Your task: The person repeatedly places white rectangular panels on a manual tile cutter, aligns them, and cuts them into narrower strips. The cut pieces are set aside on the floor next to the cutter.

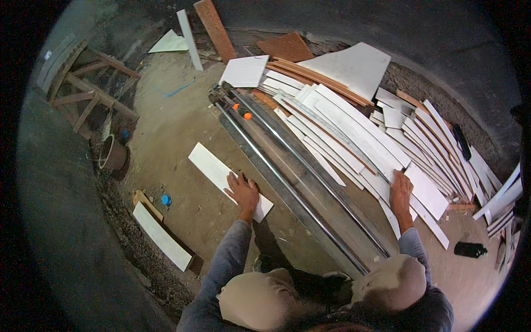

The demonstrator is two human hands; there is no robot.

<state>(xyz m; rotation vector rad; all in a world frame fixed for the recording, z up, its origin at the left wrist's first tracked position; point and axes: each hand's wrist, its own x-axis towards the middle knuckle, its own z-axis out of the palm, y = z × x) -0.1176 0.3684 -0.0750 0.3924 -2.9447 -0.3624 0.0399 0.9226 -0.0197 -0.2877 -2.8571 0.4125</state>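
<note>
My left hand (pixel 243 195) lies flat with fingers spread on a white tile strip (pixel 209 165) on the ground to the left. My right hand (pixel 401 191) is closed at the near end of a stack of long white tile strips (pixel 354 133). A small dark tip shows by its fingers, but what they grip I cannot make out. A metal ruler (pixel 326 125) lies along the stack, its near end close to that hand. Between my hands stretches a manual tile cutter (pixel 301 202) with two steel rails and orange knobs at its far end.
At left lie another white strip (pixel 161 235), a blue cap (pixel 166 200) and a bucket (pixel 114 154) near a wooden frame (pixel 88 91). More cut strips (pixel 431 146) and a large white tile piece (pixel 348 69) lie beyond the stack. A black bottle (pixel 470 249) is at right.
</note>
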